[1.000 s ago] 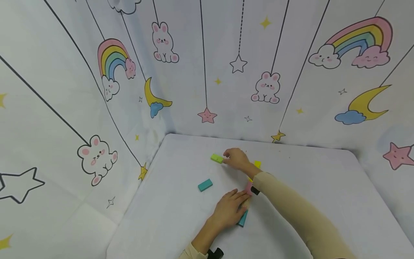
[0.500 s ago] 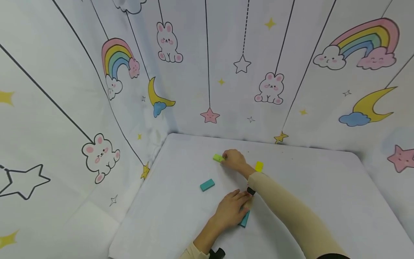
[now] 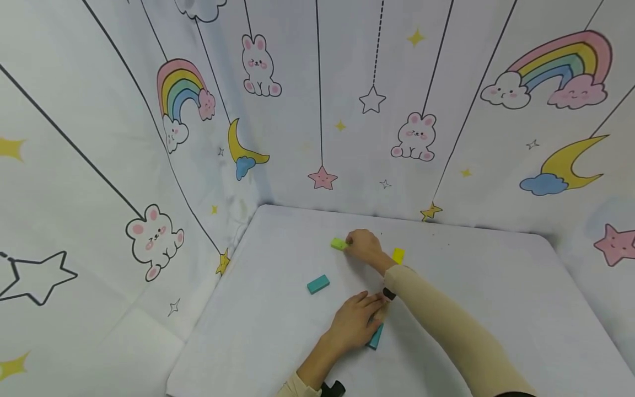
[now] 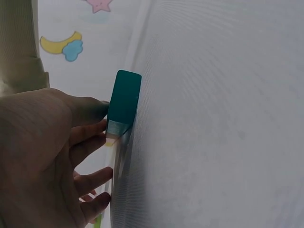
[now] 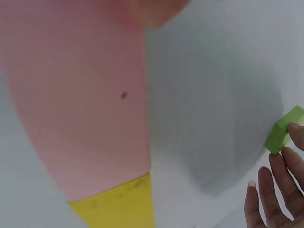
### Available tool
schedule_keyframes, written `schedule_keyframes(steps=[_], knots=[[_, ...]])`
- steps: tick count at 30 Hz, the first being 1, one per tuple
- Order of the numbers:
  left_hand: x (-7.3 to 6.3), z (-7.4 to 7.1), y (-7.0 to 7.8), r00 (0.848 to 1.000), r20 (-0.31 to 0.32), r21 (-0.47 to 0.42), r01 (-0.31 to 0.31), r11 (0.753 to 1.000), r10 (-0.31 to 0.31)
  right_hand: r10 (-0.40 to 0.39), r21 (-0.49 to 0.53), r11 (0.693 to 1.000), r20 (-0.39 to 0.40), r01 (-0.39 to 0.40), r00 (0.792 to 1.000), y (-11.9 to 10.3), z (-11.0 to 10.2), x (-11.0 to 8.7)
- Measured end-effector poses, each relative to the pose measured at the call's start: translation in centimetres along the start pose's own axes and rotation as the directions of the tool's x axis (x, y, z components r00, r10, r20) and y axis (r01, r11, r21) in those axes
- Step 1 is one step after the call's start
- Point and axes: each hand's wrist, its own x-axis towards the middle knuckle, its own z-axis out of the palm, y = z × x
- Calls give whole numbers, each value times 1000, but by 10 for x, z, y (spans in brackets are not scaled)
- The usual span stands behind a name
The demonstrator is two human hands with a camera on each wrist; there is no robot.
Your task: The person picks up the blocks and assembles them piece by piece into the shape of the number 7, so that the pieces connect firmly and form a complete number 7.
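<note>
In the head view my right hand (image 3: 364,246) pinches a lime-green block (image 3: 339,243) near the back of the table. Thumb and fingertips hold the same green block (image 5: 284,130) by its end in the right wrist view. My left hand (image 3: 351,322) lies along a line of blocks, its fingers extended over and beside them. Its thumb touches the teal block (image 4: 124,97) at the near end. Farther along this line come a pink block (image 5: 80,109) and a yellow block (image 5: 118,204) butted against it. Hand and sleeve hide much of the line in the head view.
A loose teal block (image 3: 318,284) lies on the white table (image 3: 258,331) to the left of the hands. Beyond the right forearm a yellow block (image 3: 398,255) shows. A cloth wall (image 3: 288,138) with printed rabbits and stars rises behind the table.
The right hand's fingers have closed on the green block, and it has shifted slightly to the right. The left hand stays at the line of blocks. The head view has shifted a little.
</note>
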Motion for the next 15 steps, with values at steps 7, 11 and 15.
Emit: schedule_keyframes(steps=[7,11,15], knots=[[-1,0,0,1000,14,3,21,1000,-21,17,-43,999,19,-16,1000,7,-9,-3],[0,-1,1,1000,17,14,21,1000,-21,12,-31,999,19,-11,1000,13,-13,-6],[0,-1,1,1000,13,10,16,1000,-16,10,-25,1000,11,-10,1000,17,-15,-9]])
